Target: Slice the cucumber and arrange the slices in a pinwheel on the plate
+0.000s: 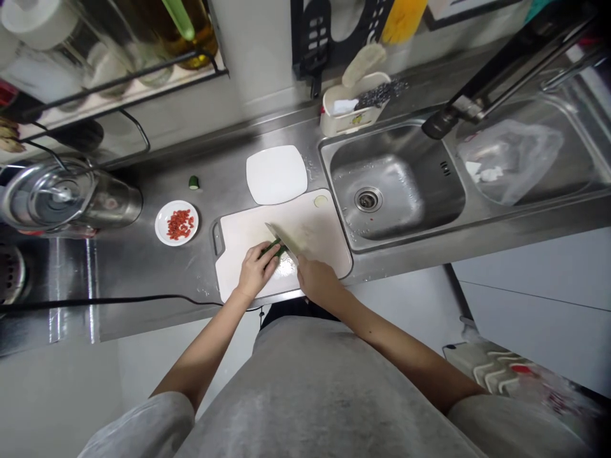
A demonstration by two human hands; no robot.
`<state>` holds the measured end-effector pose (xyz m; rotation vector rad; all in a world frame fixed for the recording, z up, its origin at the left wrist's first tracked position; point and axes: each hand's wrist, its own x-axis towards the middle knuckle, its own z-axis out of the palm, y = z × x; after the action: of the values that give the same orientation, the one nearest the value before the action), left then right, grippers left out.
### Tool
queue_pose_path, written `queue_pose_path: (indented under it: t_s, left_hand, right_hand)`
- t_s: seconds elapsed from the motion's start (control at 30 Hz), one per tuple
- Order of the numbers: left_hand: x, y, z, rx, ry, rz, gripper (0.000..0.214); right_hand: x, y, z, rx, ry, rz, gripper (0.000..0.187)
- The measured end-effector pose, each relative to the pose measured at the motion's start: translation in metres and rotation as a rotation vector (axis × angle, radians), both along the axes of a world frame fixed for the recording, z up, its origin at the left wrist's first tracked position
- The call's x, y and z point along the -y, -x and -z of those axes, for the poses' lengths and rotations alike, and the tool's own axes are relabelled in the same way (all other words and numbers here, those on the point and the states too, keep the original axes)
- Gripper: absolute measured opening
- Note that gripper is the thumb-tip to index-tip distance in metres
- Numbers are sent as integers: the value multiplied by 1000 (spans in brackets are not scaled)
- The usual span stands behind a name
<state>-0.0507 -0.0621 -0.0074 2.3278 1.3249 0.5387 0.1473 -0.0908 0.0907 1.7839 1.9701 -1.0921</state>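
Note:
My left hand (256,270) is closed on a dark green piece of cucumber (282,250), pressing it to the white cutting board (238,232). The fingers hide part of the piece. In my right hand (317,277) is the handle of a kitchen knife (285,239), its blade slanting across the board at the cucumber, close to my left fingertips. Whether the edge is inside the cucumber I cannot tell. A pale round slice (321,201) lies near the board's upper right corner. The board looks wet below the blade.
Behind the board lies a white square plate (277,173). To the left are a small plate (162,224) of red pieces, probably goji berries, and a cucumber end (193,182). A sink (396,197) adjoins the right side. A black cord (143,298) crosses the counter's front.

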Motion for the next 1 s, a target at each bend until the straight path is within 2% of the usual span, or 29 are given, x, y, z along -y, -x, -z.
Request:
queue_pose_path:
  t_s: [0.27,0.53,1.0]
  left_hand:
    - [-1,0,0,31,-22,-6,32]
    - [-1,-1,1,51,-22,-1,32]
    - [-1,-1,3,51,-51,-3,29]
  right_hand:
    - [-1,4,5,-12,-34,-13,38]
    - [-1,4,15,-69,-68,-3,31]
    - [-2,5,12,-50,-48,-10,29]
